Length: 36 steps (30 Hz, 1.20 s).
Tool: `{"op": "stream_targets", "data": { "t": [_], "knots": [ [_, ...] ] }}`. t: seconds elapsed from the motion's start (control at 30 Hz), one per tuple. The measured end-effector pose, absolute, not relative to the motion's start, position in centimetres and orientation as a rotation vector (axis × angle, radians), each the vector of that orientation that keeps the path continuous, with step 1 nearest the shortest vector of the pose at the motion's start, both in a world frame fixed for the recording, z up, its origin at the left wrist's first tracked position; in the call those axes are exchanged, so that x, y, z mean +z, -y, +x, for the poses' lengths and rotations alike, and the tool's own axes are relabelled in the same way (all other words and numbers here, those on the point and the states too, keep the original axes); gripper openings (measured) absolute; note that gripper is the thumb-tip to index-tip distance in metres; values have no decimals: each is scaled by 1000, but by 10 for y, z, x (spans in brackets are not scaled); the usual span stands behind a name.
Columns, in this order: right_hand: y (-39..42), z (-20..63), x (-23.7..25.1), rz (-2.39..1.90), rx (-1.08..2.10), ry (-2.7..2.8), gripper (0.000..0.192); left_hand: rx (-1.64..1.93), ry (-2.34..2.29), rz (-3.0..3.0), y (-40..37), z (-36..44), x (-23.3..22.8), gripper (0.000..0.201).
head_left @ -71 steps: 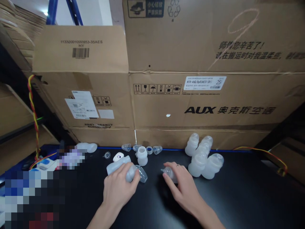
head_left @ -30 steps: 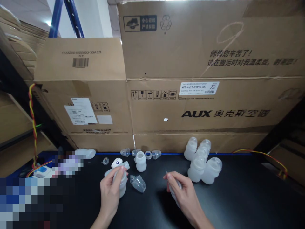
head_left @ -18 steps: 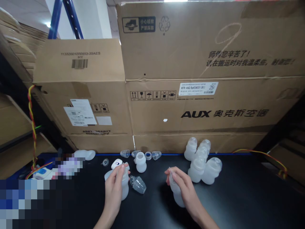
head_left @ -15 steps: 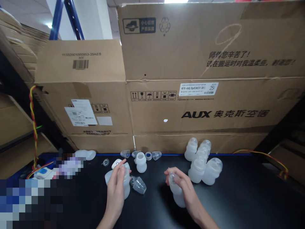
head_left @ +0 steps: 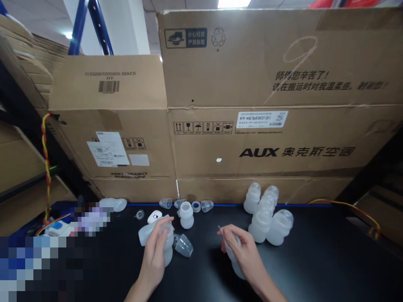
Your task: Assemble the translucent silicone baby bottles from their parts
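Your left hand (head_left: pixel 156 256) is wrapped around a frosted bottle (head_left: pixel 166 247) just above the black counter (head_left: pixel 315 268), and your right hand (head_left: pixel 244 256) is closed on another translucent bottle (head_left: pixel 234 258). A clear funnel piece (head_left: pixel 183 244) lies between them. Further back there's a cluster of bottles (head_left: pixel 267 214), then small caps (head_left: pixel 201 205) along the cardboard boxes (head_left: pixel 267 142).

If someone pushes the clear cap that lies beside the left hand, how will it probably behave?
The clear cap lies on its side on the smooth black table, so it would probably roll, likely in a curve because it tapers. It looks thin and hollow, so likely very light. It seems to be hard plastic, probably stiff rather than floppy.
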State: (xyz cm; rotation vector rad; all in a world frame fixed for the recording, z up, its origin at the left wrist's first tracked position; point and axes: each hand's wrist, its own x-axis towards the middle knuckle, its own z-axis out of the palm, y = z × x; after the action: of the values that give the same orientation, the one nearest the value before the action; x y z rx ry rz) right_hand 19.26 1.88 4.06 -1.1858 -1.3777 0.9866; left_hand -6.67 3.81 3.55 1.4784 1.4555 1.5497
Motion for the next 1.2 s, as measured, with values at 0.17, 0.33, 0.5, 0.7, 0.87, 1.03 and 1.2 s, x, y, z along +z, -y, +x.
{"op": "stream_targets", "data": {
  "t": [0.17,0.33,0.5,0.7,0.87,1.03,1.2],
  "knots": [
    [-22,193,39,-1221,1006,1363,57,1483,-1428,1539,-37,-65,37,43],
    [-24,193,35,-1222,1019,1373,52,1514,-1498,1518,-39,-63,41,42],
    [-19,195,35,-1235,1009,1465,45,1501,-1485,1529,-42,-66,45,45],
    [-16,198,34,-1182,1079,1460,41,1514,-1352,1473,-43,-67,33,44],
    [-17,193,35,-1191,986,1486,41,1542,-1242,1399,-47,-62,34,44],
    [-19,191,32,-1204,891,1530,50,1553,-1163,1441,-42,-60,35,42],
    [-24,192,27,-1262,856,1492,58,1560,-1194,1437,-40,-59,36,47]
  ]
}}
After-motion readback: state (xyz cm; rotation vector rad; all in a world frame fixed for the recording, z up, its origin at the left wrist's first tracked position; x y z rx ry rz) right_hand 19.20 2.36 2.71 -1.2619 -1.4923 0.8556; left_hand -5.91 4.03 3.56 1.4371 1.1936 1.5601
